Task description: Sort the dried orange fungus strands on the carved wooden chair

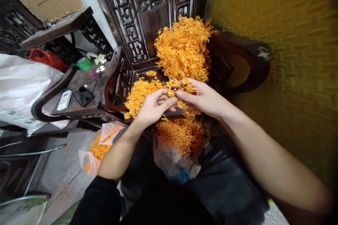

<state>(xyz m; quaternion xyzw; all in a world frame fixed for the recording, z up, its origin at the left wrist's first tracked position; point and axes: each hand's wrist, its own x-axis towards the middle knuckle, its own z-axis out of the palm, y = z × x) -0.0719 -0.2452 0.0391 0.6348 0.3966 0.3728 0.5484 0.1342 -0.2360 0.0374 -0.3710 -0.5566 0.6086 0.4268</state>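
Observation:
My left hand (154, 105) and my right hand (202, 96) meet in front of me, both pinching a small clump of orange stringy strands (185, 86). Behind them a tall heap of the same orange strands (183, 47) leans against the carved back of a dark wooden chair (148, 24). A lower pile (138, 93) lies on the chair seat to the left of my hands. More strands (181, 133) hang below my hands, above my lap.
A clear plastic bag with orange strands (97, 149) sits on the floor at left. A side table (79, 84) holds a phone (83, 96), a white remote (64, 100) and small white flowers (99, 59). A white sack (21, 84) lies far left. A yellow textured wall (290, 59) stands at right.

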